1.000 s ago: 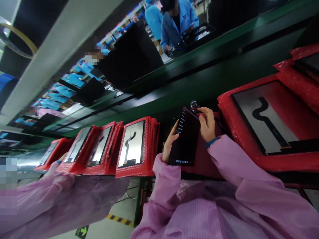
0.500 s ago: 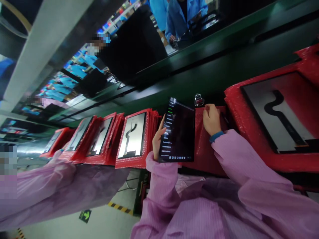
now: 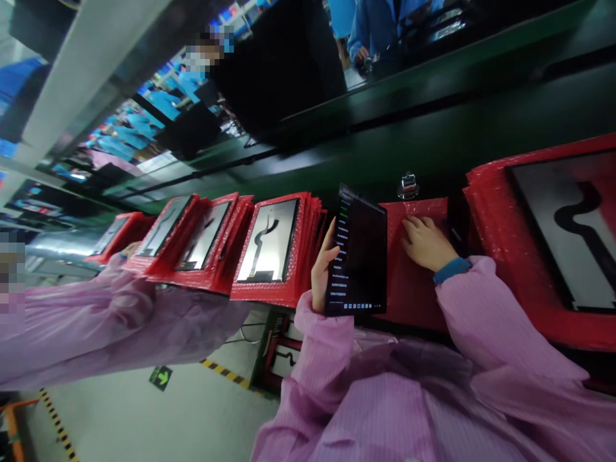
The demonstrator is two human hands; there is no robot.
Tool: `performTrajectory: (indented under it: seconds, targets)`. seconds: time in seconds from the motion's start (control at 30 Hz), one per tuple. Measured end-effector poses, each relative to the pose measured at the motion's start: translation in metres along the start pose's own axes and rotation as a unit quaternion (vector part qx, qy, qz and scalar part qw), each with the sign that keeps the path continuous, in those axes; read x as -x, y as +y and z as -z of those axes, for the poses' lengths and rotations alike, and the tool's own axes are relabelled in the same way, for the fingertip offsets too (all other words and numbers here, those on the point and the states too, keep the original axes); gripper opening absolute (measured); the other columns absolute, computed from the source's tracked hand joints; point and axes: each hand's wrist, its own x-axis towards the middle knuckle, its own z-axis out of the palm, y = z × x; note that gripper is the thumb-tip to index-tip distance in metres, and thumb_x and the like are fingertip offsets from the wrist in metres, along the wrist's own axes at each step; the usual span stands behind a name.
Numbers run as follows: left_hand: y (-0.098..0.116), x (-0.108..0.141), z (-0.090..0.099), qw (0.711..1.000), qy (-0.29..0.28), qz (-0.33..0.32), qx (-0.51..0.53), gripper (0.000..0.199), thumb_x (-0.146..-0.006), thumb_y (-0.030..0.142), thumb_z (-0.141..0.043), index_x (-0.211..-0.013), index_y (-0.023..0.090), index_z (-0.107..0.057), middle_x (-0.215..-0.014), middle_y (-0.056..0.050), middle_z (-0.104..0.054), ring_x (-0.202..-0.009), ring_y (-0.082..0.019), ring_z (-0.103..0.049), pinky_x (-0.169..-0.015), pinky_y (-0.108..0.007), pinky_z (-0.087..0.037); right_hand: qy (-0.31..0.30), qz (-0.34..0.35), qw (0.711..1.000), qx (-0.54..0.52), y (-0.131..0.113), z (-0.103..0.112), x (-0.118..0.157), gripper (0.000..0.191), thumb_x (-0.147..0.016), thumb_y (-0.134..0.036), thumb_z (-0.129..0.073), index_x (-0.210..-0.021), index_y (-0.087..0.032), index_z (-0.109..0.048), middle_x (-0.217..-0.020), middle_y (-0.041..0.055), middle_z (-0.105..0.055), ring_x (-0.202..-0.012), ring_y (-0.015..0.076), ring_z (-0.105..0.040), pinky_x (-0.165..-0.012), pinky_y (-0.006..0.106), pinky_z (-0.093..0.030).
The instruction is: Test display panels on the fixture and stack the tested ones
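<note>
My left hand (image 3: 319, 276) grips a tablet (image 3: 360, 256) by its left edge, holding it tilted up. The tablet's dark screen shows a list of text lines and a row of small icons along the bottom. On a red bubble-wrap bag (image 3: 409, 295) to the right of the tablet lies my right hand (image 3: 426, 242), palm down, fingers a little apart and slightly bent. Nothing shows in that hand. A small shiny metal object (image 3: 408, 185) stands just beyond the bag's far edge.
Left of the tablet, red bubble-wrap bags are stacked with display panels (image 3: 270, 240) on top. Another panel (image 3: 590, 244) lies on a red stack at the right. A person's pink sleeve (image 3: 86, 314) reaches in from the left. A dark monitor (image 3: 283, 64) stands beyond the bench.
My right hand has left the bag's far edge and come down onto its surface, with the fingers spreading. The left hand still holds the tablet. The whole view has shifted slightly.
</note>
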Motion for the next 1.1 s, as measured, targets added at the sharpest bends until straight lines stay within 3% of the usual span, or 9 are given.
performTrajectory:
  seconds: [0.07, 0.13, 0.23, 0.3, 0.53, 0.87, 0.97, 1.1]
  targets:
    - [-0.003, 0.000, -0.006, 1.000, -0.009, 0.005, -0.003, 0.052, -0.080, 0.018, -0.053, -0.131, 0.021, -0.064, -0.134, -0.002, -0.067, -0.140, -0.024, -0.049, -0.122, -0.036, -0.033, 0.047, -0.009, 0.999, -0.026, -0.005, 0.003, -0.001, 0.048, -0.087, -0.014, -0.040, -0.132, -0.004, -0.055, -0.134, 0.0234, -0.060, -0.121, 0.0377, -0.054, -0.100, 0.056, -0.047]
    - [-0.008, -0.002, -0.007, 1.000, -0.019, 0.012, 0.002, 0.052, -0.081, 0.018, -0.053, -0.131, 0.021, -0.063, -0.135, -0.003, -0.067, -0.140, -0.023, -0.049, -0.123, -0.036, -0.031, 0.118, 0.025, 0.986, -0.118, -0.013, 0.003, 0.000, 0.051, -0.085, -0.012, -0.041, -0.135, -0.012, -0.053, -0.132, 0.0164, -0.063, -0.121, 0.0324, -0.055, -0.104, 0.053, -0.046]
    - [-0.015, -0.005, -0.006, 0.999, -0.030, 0.027, 0.018, 0.051, -0.082, 0.017, -0.055, -0.132, 0.022, -0.062, -0.137, -0.002, -0.065, -0.139, -0.023, -0.051, -0.122, -0.037, -0.033, 0.184, 0.121, 0.926, -0.306, -0.030, -0.001, 0.005, 0.049, -0.083, -0.010, -0.044, -0.129, -0.022, -0.053, -0.123, 0.0071, -0.068, -0.118, 0.0253, -0.058, -0.103, 0.048, -0.048]
    - [-0.019, -0.006, -0.006, 0.999, -0.038, 0.031, 0.020, 0.050, -0.082, 0.017, -0.055, -0.132, 0.024, -0.063, -0.137, -0.002, -0.065, -0.137, -0.023, -0.053, -0.121, -0.038, -0.035, 0.192, 0.147, 0.902, -0.358, -0.039, -0.004, 0.009, 0.042, -0.086, -0.010, -0.043, -0.123, -0.025, -0.055, -0.118, 0.0056, -0.068, -0.117, 0.0232, -0.060, -0.102, 0.046, -0.049]
    - [-0.020, -0.004, -0.010, 0.998, -0.050, 0.023, 0.005, 0.046, -0.084, 0.018, -0.055, -0.129, 0.026, -0.065, -0.139, 0.000, -0.064, -0.140, -0.022, -0.049, -0.121, -0.036, -0.035, 0.241, 0.117, 0.888, -0.375, -0.044, -0.005, 0.015, 0.032, -0.088, -0.012, -0.046, -0.114, -0.025, -0.058, -0.113, 0.0057, -0.067, -0.114, 0.0234, -0.060, -0.102, 0.049, -0.050]
    - [-0.015, 0.001, -0.021, 0.999, -0.035, 0.032, -0.018, 0.052, -0.084, 0.019, -0.054, -0.136, 0.022, -0.060, -0.139, -0.004, -0.064, -0.141, -0.026, -0.049, -0.120, -0.041, -0.037, 0.206, 0.116, 0.896, -0.375, -0.045, -0.004, 0.014, 0.030, -0.087, -0.012, -0.046, -0.112, -0.024, -0.059, -0.114, 0.0054, -0.069, -0.115, 0.0241, -0.058, -0.103, 0.049, -0.047]
    - [-0.014, 0.000, -0.022, 0.999, -0.034, 0.024, -0.022, 0.050, -0.083, 0.018, -0.054, -0.132, 0.023, -0.064, -0.138, -0.001, -0.064, -0.146, -0.026, -0.042, -0.121, -0.038, -0.036, 0.243, 0.079, 0.884, -0.390, -0.041, -0.001, 0.012, 0.027, -0.089, -0.014, -0.045, -0.110, -0.025, -0.056, -0.113, 0.0046, -0.070, -0.113, 0.0231, -0.061, -0.104, 0.048, -0.046]
    - [-0.015, -0.001, -0.020, 0.999, -0.014, 0.021, -0.040, 0.051, -0.082, 0.019, -0.053, -0.132, 0.025, -0.064, -0.141, 0.002, -0.062, -0.148, -0.023, -0.038, -0.122, -0.035, -0.034, 0.229, 0.014, 0.871, -0.435, -0.033, 0.001, 0.005, 0.027, -0.085, -0.014, -0.044, -0.109, -0.025, -0.051, -0.112, 0.0044, -0.072, -0.109, 0.0223, -0.065, -0.096, 0.045, -0.049]
